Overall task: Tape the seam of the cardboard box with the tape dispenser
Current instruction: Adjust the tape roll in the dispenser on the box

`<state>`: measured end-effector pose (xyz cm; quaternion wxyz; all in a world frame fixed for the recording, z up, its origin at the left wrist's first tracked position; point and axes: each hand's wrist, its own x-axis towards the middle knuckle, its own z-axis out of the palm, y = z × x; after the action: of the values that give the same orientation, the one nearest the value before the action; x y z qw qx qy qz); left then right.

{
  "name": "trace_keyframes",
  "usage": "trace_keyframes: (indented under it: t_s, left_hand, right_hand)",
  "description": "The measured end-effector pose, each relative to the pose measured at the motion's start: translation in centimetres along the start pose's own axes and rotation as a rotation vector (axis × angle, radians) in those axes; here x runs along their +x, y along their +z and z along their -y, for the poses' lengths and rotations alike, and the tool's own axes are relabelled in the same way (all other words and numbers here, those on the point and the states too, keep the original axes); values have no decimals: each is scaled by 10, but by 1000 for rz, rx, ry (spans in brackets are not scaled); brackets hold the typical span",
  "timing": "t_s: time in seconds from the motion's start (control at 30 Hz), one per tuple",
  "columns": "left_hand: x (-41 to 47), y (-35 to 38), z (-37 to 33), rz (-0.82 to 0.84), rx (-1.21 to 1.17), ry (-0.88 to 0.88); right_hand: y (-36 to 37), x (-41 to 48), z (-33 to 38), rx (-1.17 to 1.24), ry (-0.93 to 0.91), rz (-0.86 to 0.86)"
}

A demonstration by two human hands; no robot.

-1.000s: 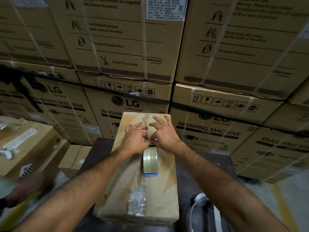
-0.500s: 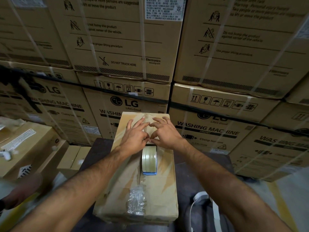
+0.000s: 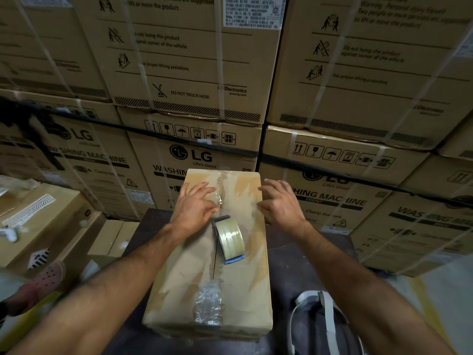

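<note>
Left hand flat, fingers spread, on cardboard box at 11 o'clock of tape dispenser; right hand relaxed at 2 o'clock box edge, contact unclear.

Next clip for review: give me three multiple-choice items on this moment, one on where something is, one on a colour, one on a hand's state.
1. Where is the tape dispenser?
A. gripped in a hand, lifted off the box
B. lying on top of the cardboard box, beside its seam
C. on the floor

2. What colour is the dispenser's near end?
A. red
B. green
C. blue

3. How is the left hand?
A. flat on the box top, fingers spread
B. gripping the dispenser
C. hanging off the box, holding nothing

Answers:
1 B, the dispenser lies on the box top with neither hand on it.
2 C, a blue part shows at its near end.
3 A, its fingers lie spread just left of the seam.
</note>
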<state>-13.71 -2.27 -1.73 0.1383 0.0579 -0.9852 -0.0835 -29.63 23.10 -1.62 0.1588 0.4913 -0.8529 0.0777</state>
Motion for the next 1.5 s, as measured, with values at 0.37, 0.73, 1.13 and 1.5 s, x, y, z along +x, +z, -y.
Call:
trace_keyframes:
  t_s: [0.37, 0.73, 1.13, 1.5]
  left_hand:
    - [9, -4, -10, -41, -45, -22]
    - [-14, -20, -7, -61, -129, -8]
    - [-125, -6, -17, 333, 84, -198]
    - [-168, 30, -28, 330, 73, -207]
  right_hand:
    - [-23, 14, 110, 330, 210, 307]
    - [-18, 2, 161, 168, 364, 478]
    - [-37, -14, 173, 248, 360, 412]
    - [-75, -76, 69, 135, 539, -96]
